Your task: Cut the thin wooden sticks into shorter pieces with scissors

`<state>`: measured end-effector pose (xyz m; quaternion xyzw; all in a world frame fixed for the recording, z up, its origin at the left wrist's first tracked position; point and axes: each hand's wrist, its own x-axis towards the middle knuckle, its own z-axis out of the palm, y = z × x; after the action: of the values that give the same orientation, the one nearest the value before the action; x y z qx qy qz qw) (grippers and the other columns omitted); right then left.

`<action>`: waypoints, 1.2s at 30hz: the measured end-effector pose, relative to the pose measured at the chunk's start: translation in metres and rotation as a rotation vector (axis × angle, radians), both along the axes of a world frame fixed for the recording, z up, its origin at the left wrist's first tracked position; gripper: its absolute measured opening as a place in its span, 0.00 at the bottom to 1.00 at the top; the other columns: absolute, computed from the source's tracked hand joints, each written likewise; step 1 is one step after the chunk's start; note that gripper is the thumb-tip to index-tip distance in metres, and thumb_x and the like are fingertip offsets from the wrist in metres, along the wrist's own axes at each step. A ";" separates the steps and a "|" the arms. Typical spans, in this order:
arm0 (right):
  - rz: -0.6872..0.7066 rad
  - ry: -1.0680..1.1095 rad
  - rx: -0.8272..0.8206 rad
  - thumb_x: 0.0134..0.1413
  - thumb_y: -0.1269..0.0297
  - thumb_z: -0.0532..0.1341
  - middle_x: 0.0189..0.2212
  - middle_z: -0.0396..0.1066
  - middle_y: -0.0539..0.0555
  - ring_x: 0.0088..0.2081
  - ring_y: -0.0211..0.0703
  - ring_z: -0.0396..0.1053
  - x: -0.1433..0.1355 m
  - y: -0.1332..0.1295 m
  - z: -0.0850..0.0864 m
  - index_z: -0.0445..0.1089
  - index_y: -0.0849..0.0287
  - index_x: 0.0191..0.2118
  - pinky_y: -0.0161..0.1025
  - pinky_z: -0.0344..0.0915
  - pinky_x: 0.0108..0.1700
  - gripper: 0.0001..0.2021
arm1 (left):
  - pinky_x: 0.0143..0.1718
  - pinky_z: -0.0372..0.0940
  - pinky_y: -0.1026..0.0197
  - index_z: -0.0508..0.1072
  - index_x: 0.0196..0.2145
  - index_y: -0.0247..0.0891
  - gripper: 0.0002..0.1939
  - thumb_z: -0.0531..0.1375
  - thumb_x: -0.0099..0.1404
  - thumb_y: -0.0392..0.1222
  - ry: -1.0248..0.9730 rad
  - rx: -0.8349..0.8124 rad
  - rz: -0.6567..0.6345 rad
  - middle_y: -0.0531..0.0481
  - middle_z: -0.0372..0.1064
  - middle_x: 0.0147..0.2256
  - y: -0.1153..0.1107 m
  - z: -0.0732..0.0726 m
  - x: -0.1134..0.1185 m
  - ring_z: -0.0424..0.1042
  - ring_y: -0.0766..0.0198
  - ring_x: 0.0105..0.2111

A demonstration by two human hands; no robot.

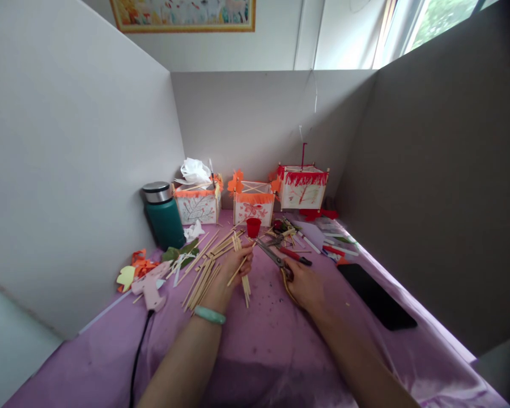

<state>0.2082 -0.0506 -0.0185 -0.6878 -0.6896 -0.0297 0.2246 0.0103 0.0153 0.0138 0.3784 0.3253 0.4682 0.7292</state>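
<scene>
My left hand (pixel 238 265) is closed on a thin wooden stick (pixel 237 271), whose upper end points toward the scissors. More wooden sticks (pixel 245 288) lie beneath and beside that hand, and a loose bundle of them (pixel 202 280) spreads to its left. In my right hand (pixel 301 283) are the scissors (pixel 274 256), their blades pointing up and left, near the stick's tip. Whether the blades touch the stick I cannot tell. A small red cup (pixel 253 228) stands just beyond both hands.
Three paper lanterns (pixel 195 207) with stick frames line the back panel. A green bottle (pixel 165 218) and pink glue gun (pixel 151 289) are at left. Red-handled pliers (pixel 295 256), pens (pixel 309 242) and a black phone (pixel 376 296) lie at right. Grey panels (pixel 276 113) enclose the table.
</scene>
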 end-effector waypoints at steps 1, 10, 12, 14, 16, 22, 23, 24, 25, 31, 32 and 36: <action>0.005 0.001 -0.003 0.64 0.59 0.55 0.47 0.78 0.56 0.43 0.51 0.76 0.000 0.000 0.000 0.71 0.52 0.57 0.42 0.67 0.40 0.19 | 0.12 0.37 0.70 0.67 0.36 0.36 0.10 0.63 0.57 0.35 -0.006 -0.009 -0.003 0.62 0.54 0.17 0.000 0.001 0.000 0.44 0.77 0.11; 0.033 -0.005 -0.031 0.65 0.58 0.55 0.45 0.78 0.57 0.43 0.49 0.76 -0.003 -0.005 0.009 0.72 0.53 0.56 0.40 0.66 0.41 0.18 | 0.12 0.37 0.71 0.66 0.38 0.35 0.09 0.60 0.59 0.32 -0.068 -0.049 -0.038 0.62 0.53 0.17 -0.002 0.002 -0.003 0.43 0.76 0.11; 0.037 -0.016 -0.042 0.65 0.59 0.54 0.44 0.78 0.57 0.42 0.49 0.76 -0.003 -0.008 0.014 0.73 0.53 0.55 0.40 0.65 0.41 0.18 | 0.12 0.37 0.71 0.66 0.38 0.35 0.09 0.60 0.59 0.31 -0.070 -0.060 -0.035 0.62 0.53 0.17 -0.001 0.001 -0.003 0.43 0.76 0.11; 0.044 -0.031 -0.047 0.64 0.60 0.54 0.41 0.79 0.56 0.40 0.49 0.75 -0.005 -0.012 0.022 0.76 0.54 0.51 0.40 0.65 0.40 0.16 | 0.12 0.38 0.71 0.66 0.38 0.35 0.09 0.60 0.59 0.30 -0.075 -0.069 -0.033 0.62 0.53 0.17 -0.001 0.000 -0.004 0.43 0.76 0.11; 0.043 -0.053 -0.040 0.63 0.62 0.55 0.37 0.80 0.57 0.38 0.49 0.75 -0.006 -0.016 0.031 0.78 0.54 0.48 0.40 0.64 0.40 0.15 | 0.12 0.38 0.71 0.67 0.40 0.34 0.11 0.60 0.59 0.30 -0.079 -0.069 -0.041 0.62 0.53 0.18 0.000 -0.002 -0.005 0.43 0.76 0.11; 0.018 -0.055 -0.024 0.61 0.62 0.57 0.33 0.80 0.57 0.34 0.49 0.74 -0.008 -0.018 0.038 0.80 0.53 0.43 0.40 0.62 0.37 0.13 | 0.11 0.38 0.71 0.68 0.41 0.34 0.10 0.59 0.60 0.31 -0.096 -0.083 -0.061 0.62 0.53 0.17 0.001 -0.004 -0.005 0.43 0.76 0.11; 0.013 -0.051 -0.021 0.62 0.62 0.57 0.34 0.80 0.57 0.34 0.49 0.75 -0.008 -0.017 0.034 0.79 0.53 0.44 0.40 0.62 0.36 0.14 | 0.11 0.38 0.71 0.67 0.41 0.34 0.10 0.59 0.60 0.31 -0.103 -0.083 -0.060 0.62 0.53 0.17 0.001 -0.003 -0.005 0.43 0.76 0.11; 0.013 -0.046 -0.018 0.62 0.61 0.56 0.35 0.80 0.56 0.35 0.49 0.75 -0.008 -0.015 0.030 0.79 0.53 0.45 0.40 0.63 0.36 0.14 | 0.11 0.38 0.70 0.67 0.41 0.35 0.10 0.59 0.61 0.31 -0.107 -0.082 -0.058 0.62 0.53 0.17 0.001 -0.003 -0.005 0.42 0.76 0.10; 0.013 -0.038 -0.016 0.63 0.61 0.56 0.36 0.80 0.56 0.35 0.48 0.75 -0.007 -0.013 0.025 0.79 0.53 0.46 0.40 0.63 0.37 0.14 | 0.11 0.38 0.70 0.67 0.40 0.35 0.09 0.59 0.61 0.31 -0.108 -0.082 -0.055 0.62 0.53 0.18 0.001 -0.002 -0.004 0.42 0.76 0.10; 0.049 0.030 0.033 0.64 0.59 0.55 0.42 0.79 0.56 0.41 0.49 0.76 -0.003 -0.002 0.001 0.74 0.52 0.55 0.40 0.66 0.40 0.18 | 0.12 0.37 0.71 0.66 0.38 0.36 0.07 0.58 0.61 0.31 -0.101 -0.081 -0.029 0.61 0.53 0.18 -0.001 0.002 -0.003 0.42 0.76 0.11; 0.049 0.030 0.031 0.64 0.59 0.55 0.42 0.79 0.57 0.41 0.49 0.76 -0.003 -0.002 0.000 0.73 0.52 0.56 0.41 0.66 0.41 0.18 | 0.11 0.37 0.71 0.66 0.38 0.36 0.07 0.58 0.61 0.31 -0.103 -0.084 -0.027 0.61 0.53 0.18 -0.001 0.002 -0.003 0.42 0.76 0.11; 0.044 -0.003 0.011 0.64 0.60 0.55 0.40 0.79 0.57 0.39 0.50 0.76 -0.003 -0.005 0.007 0.75 0.53 0.54 0.42 0.66 0.41 0.18 | 0.11 0.38 0.71 0.66 0.38 0.35 0.08 0.58 0.60 0.30 -0.123 -0.083 -0.040 0.61 0.54 0.18 0.000 -0.001 -0.005 0.43 0.76 0.11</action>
<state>0.2051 -0.0556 -0.0114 -0.6712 -0.7047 -0.0296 0.2282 0.0054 0.0154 0.0133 0.3250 0.2911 0.4620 0.7722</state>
